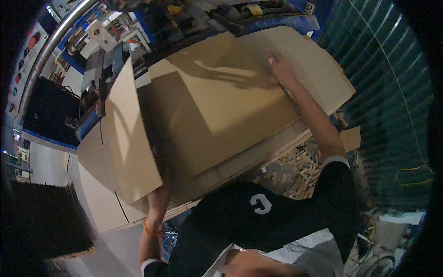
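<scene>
A large brown cardboard sheet (244,108) lies across a stack of cardboard in front of me. At its left side a cardboard flap (131,143) stands raised and tilted. My left hand (159,198) grips this flap at its lower corner, with most of the fingers hidden behind it. Over the sheet's right part, my right hand (281,71) is closed, fingers curled. What it holds, if anything, cannot be made out. A paler cardboard panel (318,69) spreads out just right of that hand. Shadows of my arm and the flap fall on the sheet.
Blue machinery (286,23) runs along the far side. A metal rail (44,55) and a control panel (20,74) with buttons stand at the left. Many small cardboard scraps (300,173) lie below the stack's near edge. A green corrugated wall (383,92) rises on the right.
</scene>
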The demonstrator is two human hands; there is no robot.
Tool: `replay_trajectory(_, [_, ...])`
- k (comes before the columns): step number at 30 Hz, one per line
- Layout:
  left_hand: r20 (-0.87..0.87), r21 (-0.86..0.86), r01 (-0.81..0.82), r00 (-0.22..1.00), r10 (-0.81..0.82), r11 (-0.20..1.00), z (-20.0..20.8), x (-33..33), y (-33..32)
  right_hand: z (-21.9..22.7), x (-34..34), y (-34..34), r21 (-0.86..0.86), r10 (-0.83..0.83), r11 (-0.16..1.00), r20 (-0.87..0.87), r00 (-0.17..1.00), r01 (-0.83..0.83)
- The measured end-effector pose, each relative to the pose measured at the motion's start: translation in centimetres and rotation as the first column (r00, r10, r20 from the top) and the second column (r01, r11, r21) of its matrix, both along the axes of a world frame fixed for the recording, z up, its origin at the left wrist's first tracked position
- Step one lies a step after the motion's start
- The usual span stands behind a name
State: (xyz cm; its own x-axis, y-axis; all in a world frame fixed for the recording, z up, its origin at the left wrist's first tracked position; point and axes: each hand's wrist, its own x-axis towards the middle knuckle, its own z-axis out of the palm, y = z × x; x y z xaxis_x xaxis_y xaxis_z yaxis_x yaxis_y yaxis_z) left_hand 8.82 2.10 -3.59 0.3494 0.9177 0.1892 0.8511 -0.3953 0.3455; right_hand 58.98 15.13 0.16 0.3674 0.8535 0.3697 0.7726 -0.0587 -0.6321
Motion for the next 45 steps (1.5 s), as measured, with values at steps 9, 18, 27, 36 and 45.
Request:
replay_trajectory(9, [0.659,-0.742,0.194,0.384,0.647,0.641,5.2,8.6,8.2,-1.5,2.8,6.7,-0.372,-0.052,0.892,-0.648,0.76,-0.257])
replay_trajectory(18, [0.519,-0.824,0.063,0.483,0.705,0.563,8.3,12.2,6.6,-1.4,1.6,5.9,-0.147,0.001,0.806,-0.968,0.25,-0.574])
replay_trajectory(27, [0.64,-0.672,0.096,0.573,0.511,0.734,11.4,12.0,3.1,-0.2,1.8,5.3,-0.165,0.2,0.772,-0.853,0.481,-0.614])
replay_trajectory(36, [0.252,0.65,-0.138,0.967,-0.04,0.747,5.4,0.1,-6.3,5.3,-1.8,-11.2,-0.496,0.419,0.847,0.397,0.817,-0.193])
replay_trajectory(45, [-0.264,0.022,0.155,0.954,-0.144,0.988,5.3,-1.8,0.0,1.3,-5.7,-15.2,-0.496,0.523,0.823,0.468,0.712,-0.278])
